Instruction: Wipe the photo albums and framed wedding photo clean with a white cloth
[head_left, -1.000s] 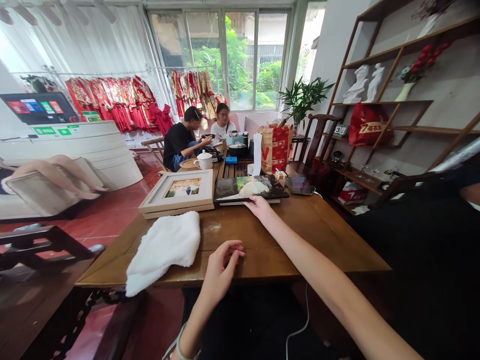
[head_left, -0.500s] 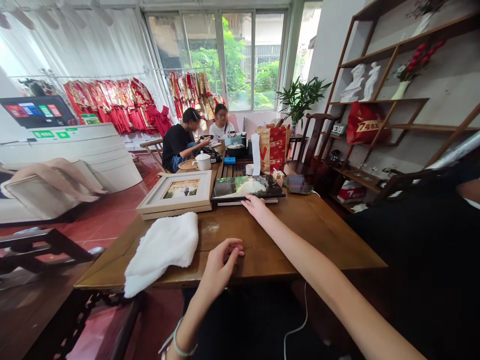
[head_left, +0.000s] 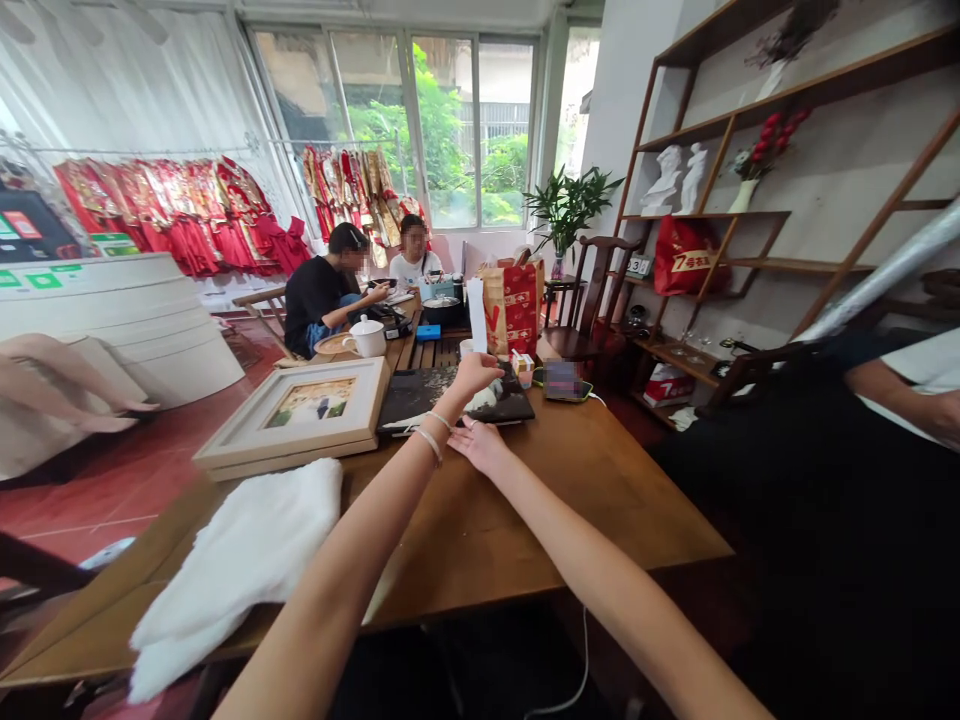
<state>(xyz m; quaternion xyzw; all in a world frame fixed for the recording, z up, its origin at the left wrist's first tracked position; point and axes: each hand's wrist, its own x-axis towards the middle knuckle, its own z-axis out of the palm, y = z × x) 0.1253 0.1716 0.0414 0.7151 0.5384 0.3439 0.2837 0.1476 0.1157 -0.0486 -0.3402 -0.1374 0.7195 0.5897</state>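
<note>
My left hand, with bangles on the wrist, is over a dark photo album with a picture on its cover. Its fingers are bent together and point right. What they hold, if anything, is hidden. At the album's front edge, below the left hand, is my right hand, fingers stretched out and apart. Whether they go under the edge I cannot tell. Left of the album lies a light wooden picture frame with a photo in it. A white cloth lies in front of the frame.
Behind the album stand a red and tan paper bag and a white paper strip. A phone with a cable lies at right on the wooden table. A lidded white cup stands further back, near two seated people.
My left hand has moved forward from the table's near edge to above the album. The right hand stays at the album's front edge. The view has shifted to the right.
</note>
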